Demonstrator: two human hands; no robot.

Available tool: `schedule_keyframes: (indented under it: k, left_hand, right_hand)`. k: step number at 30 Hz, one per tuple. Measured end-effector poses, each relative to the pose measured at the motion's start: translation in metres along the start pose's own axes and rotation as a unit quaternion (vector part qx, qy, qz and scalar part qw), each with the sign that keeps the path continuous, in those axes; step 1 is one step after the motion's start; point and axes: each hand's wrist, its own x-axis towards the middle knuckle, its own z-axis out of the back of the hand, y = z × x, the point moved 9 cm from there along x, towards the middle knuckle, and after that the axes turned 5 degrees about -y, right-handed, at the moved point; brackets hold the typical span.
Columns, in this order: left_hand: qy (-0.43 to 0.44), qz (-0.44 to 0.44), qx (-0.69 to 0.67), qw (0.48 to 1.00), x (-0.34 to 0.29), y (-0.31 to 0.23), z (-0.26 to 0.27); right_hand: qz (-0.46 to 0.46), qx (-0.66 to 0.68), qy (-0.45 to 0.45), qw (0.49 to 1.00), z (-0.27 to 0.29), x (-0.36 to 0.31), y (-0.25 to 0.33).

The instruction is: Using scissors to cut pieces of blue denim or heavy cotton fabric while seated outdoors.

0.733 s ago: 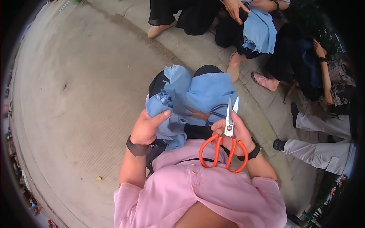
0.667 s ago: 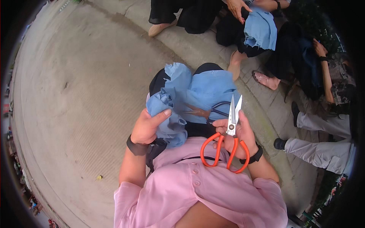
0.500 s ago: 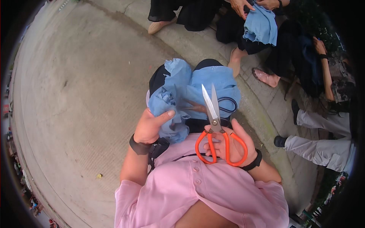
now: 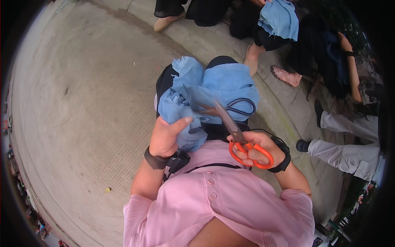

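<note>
My left hand (image 4: 163, 139) grips the near left part of a light blue denim cloth (image 4: 228, 80), thumb on top, just above my lap. The cloth is draped over both knees and has frayed edges. In my right hand (image 4: 269, 145) is a pair of orange-handled scissors (image 4: 233, 128), my fingers wrapped about the handles. Its blades are together and slant up to the left over the cloth. Beneath the tips, a second pair of scissors with dark handle loops (image 4: 242, 99) lies on the cloth, its blades partly covered.
At the upper right, other people sit close by; one has a blue cloth (image 4: 279, 18) on the lap. A person's legs in light trousers (image 4: 345, 133) stretch in from the right. Concrete ground (image 4: 94, 103) spreads to my left, with a small yellowish scrap (image 4: 108, 189) on it.
The orange-handled scissors have gone from gaping blades over an open palm to closed blades, with my right fingers now curled about the handles. My left hand keeps its hold on the cloth.
</note>
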Motion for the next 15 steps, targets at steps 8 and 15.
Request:
schedule_keyframes:
  k: [8,15]
  left_hand:
    - [-0.036,0.013,0.001,0.999,-0.007,0.010,0.000]
    - [-0.051,-0.025,0.016,0.998,-0.014,0.003,-0.005]
  right_hand:
    - [-0.047,-0.177,-0.024,0.983,0.007,-0.018,-0.012]
    - [-0.042,-0.274,-0.008,0.961,0.005,-0.014,-0.018]
